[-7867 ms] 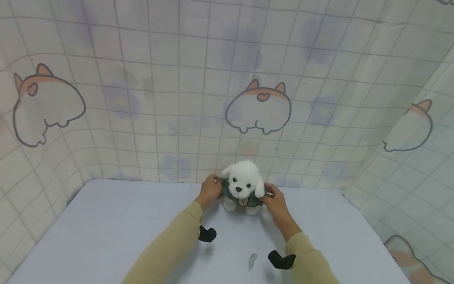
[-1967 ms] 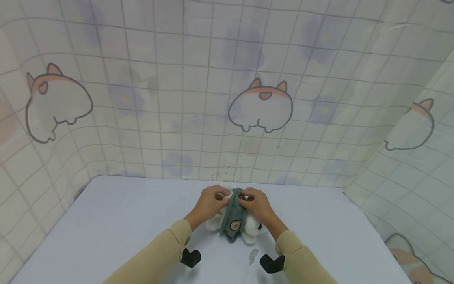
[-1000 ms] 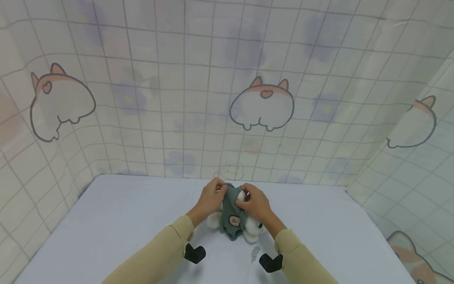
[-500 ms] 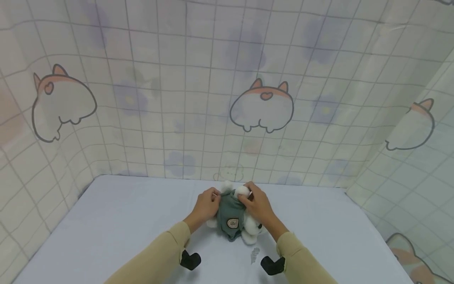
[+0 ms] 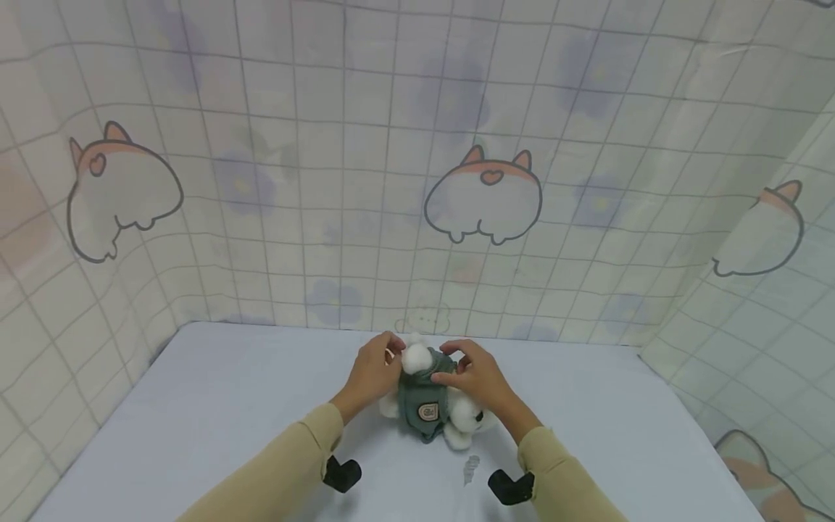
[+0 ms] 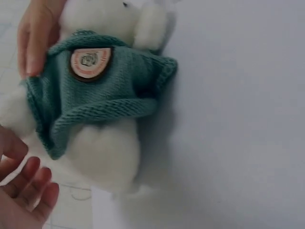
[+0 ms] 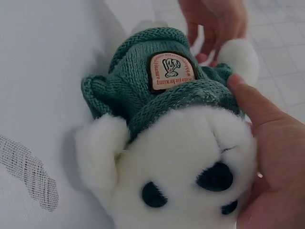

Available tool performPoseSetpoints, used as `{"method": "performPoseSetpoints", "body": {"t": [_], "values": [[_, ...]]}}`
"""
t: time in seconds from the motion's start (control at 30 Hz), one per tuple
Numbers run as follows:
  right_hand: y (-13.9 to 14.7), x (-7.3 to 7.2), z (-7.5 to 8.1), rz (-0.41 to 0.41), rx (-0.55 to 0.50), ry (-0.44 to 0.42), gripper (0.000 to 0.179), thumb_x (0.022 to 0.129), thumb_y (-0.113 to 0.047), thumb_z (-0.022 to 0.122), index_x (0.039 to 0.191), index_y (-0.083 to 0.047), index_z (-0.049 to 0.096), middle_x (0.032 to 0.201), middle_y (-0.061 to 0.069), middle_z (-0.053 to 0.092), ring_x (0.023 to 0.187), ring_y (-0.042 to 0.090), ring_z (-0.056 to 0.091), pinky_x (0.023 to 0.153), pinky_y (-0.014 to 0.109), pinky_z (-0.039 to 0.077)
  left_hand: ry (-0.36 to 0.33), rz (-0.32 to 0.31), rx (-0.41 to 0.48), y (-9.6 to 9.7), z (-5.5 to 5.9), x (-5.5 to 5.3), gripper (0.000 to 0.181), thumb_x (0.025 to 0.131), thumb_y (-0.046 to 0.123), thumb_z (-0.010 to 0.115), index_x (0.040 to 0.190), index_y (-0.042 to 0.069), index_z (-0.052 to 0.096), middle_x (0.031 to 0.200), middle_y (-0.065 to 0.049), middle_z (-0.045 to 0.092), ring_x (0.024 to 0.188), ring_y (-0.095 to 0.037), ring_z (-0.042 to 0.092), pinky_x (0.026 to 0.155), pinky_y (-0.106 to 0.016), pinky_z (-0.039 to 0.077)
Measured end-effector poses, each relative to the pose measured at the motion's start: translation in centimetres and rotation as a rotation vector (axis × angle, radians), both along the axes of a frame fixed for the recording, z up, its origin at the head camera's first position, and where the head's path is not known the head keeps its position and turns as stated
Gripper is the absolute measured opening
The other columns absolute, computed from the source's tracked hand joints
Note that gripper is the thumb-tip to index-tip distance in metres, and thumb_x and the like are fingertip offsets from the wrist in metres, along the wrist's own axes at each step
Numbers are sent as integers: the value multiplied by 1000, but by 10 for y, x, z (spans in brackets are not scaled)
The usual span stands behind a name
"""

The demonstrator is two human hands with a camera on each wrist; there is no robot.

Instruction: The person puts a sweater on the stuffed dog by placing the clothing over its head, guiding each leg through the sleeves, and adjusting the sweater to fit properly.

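A white plush dog point(image 5: 466, 413) lies on its side, its head to the right. It wears a green knitted sweater point(image 5: 417, 399) with a round-edged patch, and one round white paw point(image 5: 416, 359) sticks out at the top. My left hand point(image 5: 373, 370) is at the left of this paw; in the left wrist view its loosely curled fingers point(image 6: 45, 200) have nothing between them. My right hand point(image 5: 479, 377) grips the sweater near the collar, thumb in front. In the right wrist view, its thumb point(image 7: 257, 105) lies at the sweater's edge, other fingers hidden behind the dog.
The dog lies on a white tabletop point(image 5: 261, 406), near its back edge. A curtain point(image 5: 326, 181) with a grid and corgi drawings hangs behind and at both sides. A grey mark point(image 5: 471, 470) is on the table in front. Black wrist mounts point(image 5: 342, 475) stick out below both sleeves.
The dog sat upright at first; now it lies on its side. The paw beside my right hand has shifted left toward my left hand, which has let go of the sweater edge.
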State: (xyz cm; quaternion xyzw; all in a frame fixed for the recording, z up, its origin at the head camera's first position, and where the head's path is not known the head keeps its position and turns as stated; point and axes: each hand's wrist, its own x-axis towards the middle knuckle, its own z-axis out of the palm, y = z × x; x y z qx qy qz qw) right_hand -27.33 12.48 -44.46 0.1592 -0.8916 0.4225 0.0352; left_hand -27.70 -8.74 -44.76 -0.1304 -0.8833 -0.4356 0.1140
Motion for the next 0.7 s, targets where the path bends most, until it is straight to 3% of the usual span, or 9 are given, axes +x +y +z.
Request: {"method": "performPoseSetpoints", "body": {"t": [0.07, 0.17, 0.33, 0.43, 0.57, 0.7], "values": [[0, 0, -1, 10, 31, 23, 44, 79, -30, 80, 116, -14, 64, 114, 2, 64, 77, 10, 53, 69, 22, 46, 13, -31, 30, 2, 7, 1, 13, 92, 5, 53, 101, 7, 62, 97, -7, 66, 84, -17, 60, 73, -29, 51], [-1, 1, -2, 10, 48, 44, 36, 81, -29, 78, 112, -15, 67, 113, 1, 64, 80, 12, 55, 70, 24, 46, -27, -84, 53, 4, 14, 2, 16, 98, 14, 50, 105, 10, 63, 105, -7, 67, 87, -18, 62, 72, -28, 52], [-2, 3, -5, -2, 63, 58, 31, 84, -29, 75, 112, -18, 66, 115, -1, 64, 83, 12, 56, 72, 27, 46, -90, -163, 20, 6, 15, 2, 21, 98, 29, 56, 113, 16, 63, 116, -4, 66, 95, -19, 62, 77, -32, 54], [-3, 5, -6, -23, 67, 66, 35, 84, -31, 75, 114, -19, 64, 114, -2, 64, 83, 12, 55, 70, 26, 45, -37, -200, -77, 8, 16, 3, 21, 93, 27, 64, 113, 19, 62, 120, -3, 64, 103, -21, 61, 84, -38, 53], [-4, 6, -8, -45, 78, 94, 40, 83, -32, 75, 118, -18, 62, 116, -1, 64, 83, 11, 56, 69, 25, 44, 75, -178, -262, 13, 22, 7, 11, 88, 26, 70, 96, 21, 64, 114, -1, 60, 102, -22, 61, 79, -40, 53], [-6, 5, -11, -56, 108, 121, 43, 82, -33, 76, 120, -19, 61, 118, -2, 64, 84, 11, 57, 72, 27, 44, 84, -149, -378, 21, 27, 9, 15, 86, 34, 72, 86, 19, 67, 111, 1, 57, 96, -19, 60, 73, -36, 54]]}}
